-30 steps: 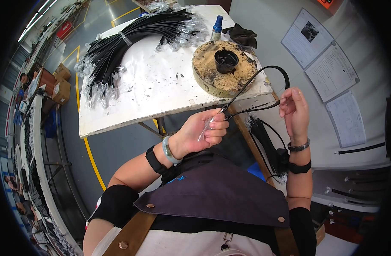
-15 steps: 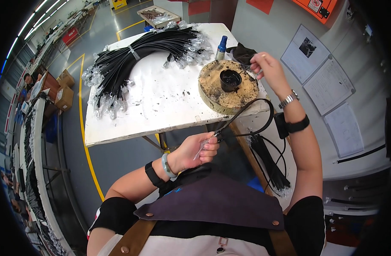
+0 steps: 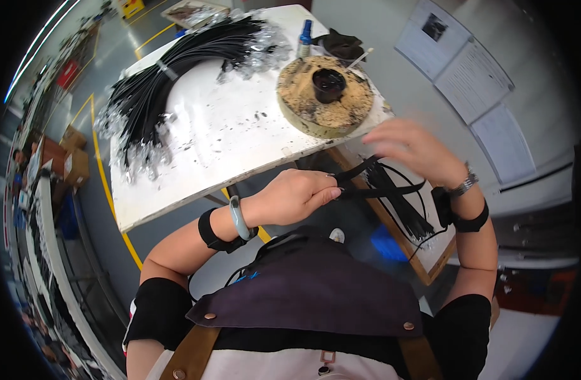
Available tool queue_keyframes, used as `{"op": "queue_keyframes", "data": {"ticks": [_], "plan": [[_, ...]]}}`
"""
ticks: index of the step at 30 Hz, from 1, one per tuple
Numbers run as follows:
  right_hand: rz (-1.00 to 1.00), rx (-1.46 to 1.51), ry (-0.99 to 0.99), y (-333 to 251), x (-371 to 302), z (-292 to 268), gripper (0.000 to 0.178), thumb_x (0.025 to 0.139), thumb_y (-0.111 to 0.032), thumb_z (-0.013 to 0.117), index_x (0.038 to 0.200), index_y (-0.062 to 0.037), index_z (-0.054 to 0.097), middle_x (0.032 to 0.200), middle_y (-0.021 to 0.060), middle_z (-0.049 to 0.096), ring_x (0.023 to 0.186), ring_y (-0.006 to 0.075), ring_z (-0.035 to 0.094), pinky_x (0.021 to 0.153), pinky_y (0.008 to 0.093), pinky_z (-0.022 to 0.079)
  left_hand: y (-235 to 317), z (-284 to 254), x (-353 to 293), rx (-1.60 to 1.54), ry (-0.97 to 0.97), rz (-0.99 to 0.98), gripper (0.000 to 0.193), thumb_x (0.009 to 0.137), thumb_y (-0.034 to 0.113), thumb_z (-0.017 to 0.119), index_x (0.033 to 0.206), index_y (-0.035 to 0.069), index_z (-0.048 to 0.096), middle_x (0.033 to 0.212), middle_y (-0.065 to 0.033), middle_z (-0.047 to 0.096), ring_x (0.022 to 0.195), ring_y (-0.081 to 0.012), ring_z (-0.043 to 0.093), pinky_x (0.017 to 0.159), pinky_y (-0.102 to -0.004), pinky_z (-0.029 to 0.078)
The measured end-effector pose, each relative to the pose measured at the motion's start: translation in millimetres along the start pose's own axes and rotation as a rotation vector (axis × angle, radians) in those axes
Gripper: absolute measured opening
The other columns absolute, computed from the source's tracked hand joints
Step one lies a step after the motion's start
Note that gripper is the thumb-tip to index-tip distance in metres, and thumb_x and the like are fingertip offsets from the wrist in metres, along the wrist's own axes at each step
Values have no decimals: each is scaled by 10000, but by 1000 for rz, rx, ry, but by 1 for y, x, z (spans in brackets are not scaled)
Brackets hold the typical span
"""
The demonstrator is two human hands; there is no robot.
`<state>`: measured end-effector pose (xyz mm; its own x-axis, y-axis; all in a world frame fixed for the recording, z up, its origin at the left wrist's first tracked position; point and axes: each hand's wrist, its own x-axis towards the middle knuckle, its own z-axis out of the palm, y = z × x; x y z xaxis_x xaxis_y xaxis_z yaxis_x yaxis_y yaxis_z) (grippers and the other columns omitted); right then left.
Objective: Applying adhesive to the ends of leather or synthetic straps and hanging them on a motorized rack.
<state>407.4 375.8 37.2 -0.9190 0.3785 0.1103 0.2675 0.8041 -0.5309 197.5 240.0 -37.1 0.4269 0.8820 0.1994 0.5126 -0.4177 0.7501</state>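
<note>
My left hand [image 3: 300, 197] is closed around a black cord [image 3: 360, 170] in front of the white table's near edge. From its fingertips the cord runs to the right in a loop. Just above the cord's right part is my right hand [image 3: 414, 149], smeared by motion, so whether its fingers grip the cord does not show. Beyond it, a small dark cup [image 3: 329, 85] of black stuff stands on a round, tan, black-spotted block [image 3: 290, 104]. A thin pale stick [image 3: 361, 58] leans at the block's far right side.
On the white table [image 3: 208, 139] lies a large tied bundle of black cords [image 3: 183, 54] with clear-wrapped ends. A blue-capped bottle [image 3: 305, 39] and dark cloth [image 3: 338, 44] sit behind the block. More black cords [image 3: 401, 206] lie on a lower wood-edged surface. Papers [image 3: 474, 82] hang on the right wall.
My right hand has left the stick by the cup and come down toward the cord. My left hand still holds the cord, now turned with its back upward. The view has shifted.
</note>
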Motion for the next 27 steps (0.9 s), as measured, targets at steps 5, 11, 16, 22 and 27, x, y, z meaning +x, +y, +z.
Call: {"op": "queue_keyframes", "data": {"ticks": [5,11,16,22,27], "plan": [[180,-19,-211,6,-47,6,176,850,-188,561,932,-63,654,799,53,615,775,179,562,779,313,407,21,5,31,126,-55,155,209,884,229,497,798,42,527,812,-104,494,747,-303,522,633,-401,424],[436,72,229,15,-141,-42,186,860,-182,547,883,-28,649,698,36,565,611,114,518,598,249,431,38,37,68,197,48,281,137,841,186,558,830,49,557,953,-106,483,881,-276,507,704,-368,438],[622,238,800,18,-233,-92,220,896,-201,511,910,-29,649,661,-20,531,579,40,470,546,187,412,6,119,118,89,-69,293,112,832,170,570,826,60,591,934,-90,489,894,-266,486,783,-340,409],[386,370,1287,6,-305,-123,257,910,-212,497,946,22,598,680,-2,535,584,63,494,559,199,420,-12,253,189,32,-357,439,156,837,206,564,877,72,633,1008,-65,536,919,-281,483,812,-373,403],[190,629,1462,19,-335,-104,269,922,-214,479,966,34,575,707,20,536,606,83,504,568,230,430,33,303,263,113,-386,495,236,876,207,509,1023,65,628,1015,-110,565,976,-296,514,866,-371,402]]}}
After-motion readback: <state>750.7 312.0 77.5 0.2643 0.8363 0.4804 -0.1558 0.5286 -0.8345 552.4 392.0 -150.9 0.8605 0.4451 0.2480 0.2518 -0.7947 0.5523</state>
